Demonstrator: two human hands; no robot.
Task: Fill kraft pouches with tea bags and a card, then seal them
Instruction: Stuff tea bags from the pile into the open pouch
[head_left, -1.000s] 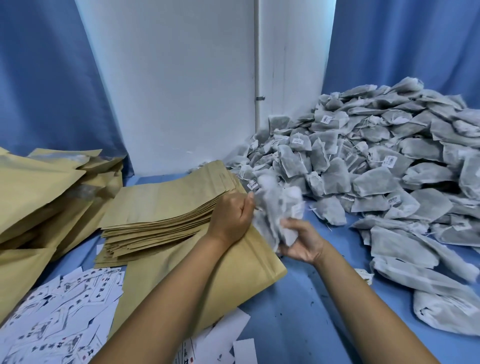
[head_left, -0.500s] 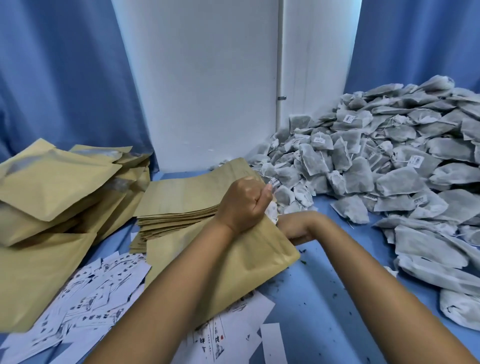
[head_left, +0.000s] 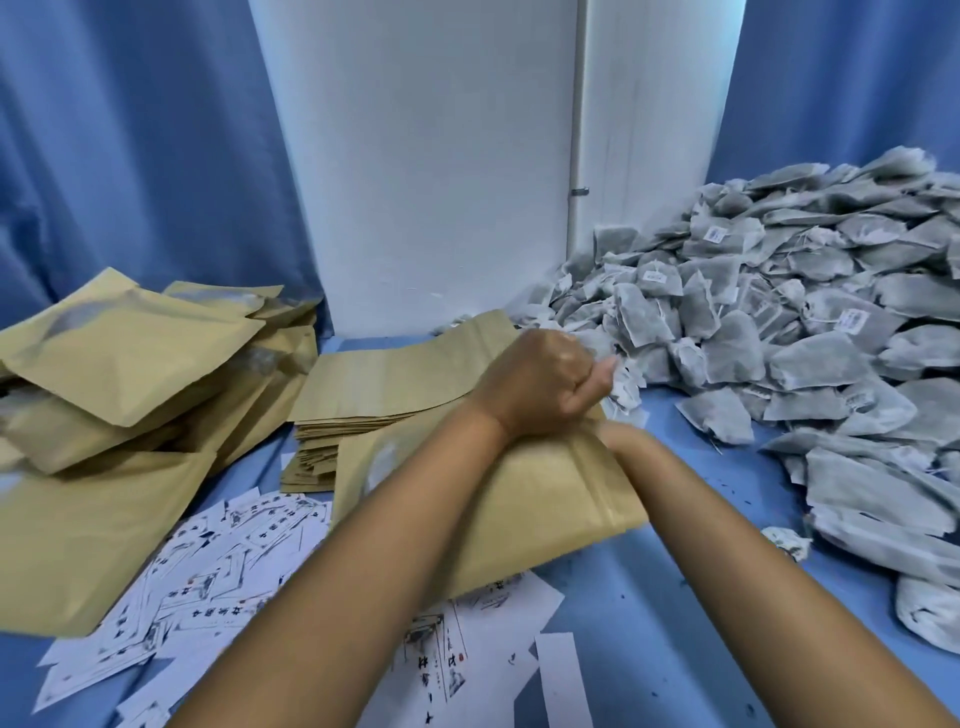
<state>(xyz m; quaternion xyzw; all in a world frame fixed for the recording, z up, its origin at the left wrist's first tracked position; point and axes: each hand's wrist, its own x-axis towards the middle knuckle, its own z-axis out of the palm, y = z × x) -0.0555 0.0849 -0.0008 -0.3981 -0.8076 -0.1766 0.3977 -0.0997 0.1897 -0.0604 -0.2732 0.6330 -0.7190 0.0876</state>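
Note:
A kraft pouch lies tilted on the blue table in front of me, its mouth pointing toward the tea bag pile. My left hand grips the upper edge of the pouch's mouth with curled fingers. My right hand is pushed into the pouch up to the wrist, so its fingers are hidden. A few white tea bags show at the mouth just past my left fist. Printed white cards lie scattered at the near left, partly under the pouch.
A stack of flat empty pouches sits behind the held pouch. Bulging pouches are heaped at the far left. The grey tea bag heap fills the right side. A white wall panel and blue curtains stand behind.
My right hand, which held a bunch of tea bags in the air, has gone into the pouch with them. My left hand kept its hold on the pouch's mouth.

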